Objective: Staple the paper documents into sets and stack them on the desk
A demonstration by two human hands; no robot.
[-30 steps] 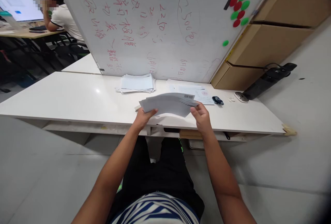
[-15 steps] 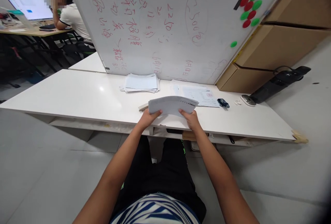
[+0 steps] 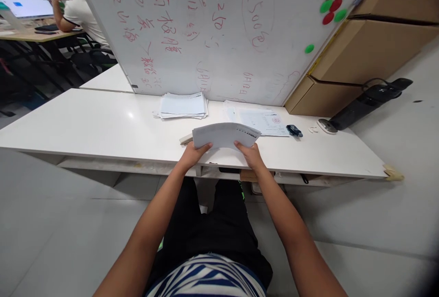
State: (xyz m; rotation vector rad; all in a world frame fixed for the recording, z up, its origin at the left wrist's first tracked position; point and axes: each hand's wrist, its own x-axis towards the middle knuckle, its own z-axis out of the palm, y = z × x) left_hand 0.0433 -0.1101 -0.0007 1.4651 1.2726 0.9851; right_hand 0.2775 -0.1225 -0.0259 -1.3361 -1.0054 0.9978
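Note:
A few sheets of printed paper (image 3: 222, 135) are held up above the desk's front edge, bowed in the middle. My left hand (image 3: 195, 153) grips their left end, thumb on the near face. At the right end my right hand (image 3: 249, 151) pinches them the same way; the other fingers of both hands are hidden behind the paper. Just left of the sheets, partly covered by them, lies a pale stapler-like object (image 3: 186, 139). Farther back sits a stack of similar papers (image 3: 183, 105), and to the right are loose papers (image 3: 267, 122), one with a red round stamp.
The white desk (image 3: 103, 123) backs onto a whiteboard (image 3: 164, 68) with red writing and magnets. At right are a dark watch (image 3: 294, 130), a mouse (image 3: 327, 126), a black bottle (image 3: 370, 103) and cardboard boxes (image 3: 370, 52). A person (image 3: 80, 16) sits far left by a monitor.
The sheets, fanned unevenly one second ago, are now lined up in one even bundle. My right hand has moved left and come closer to my left hand. The camera view has shifted slightly.

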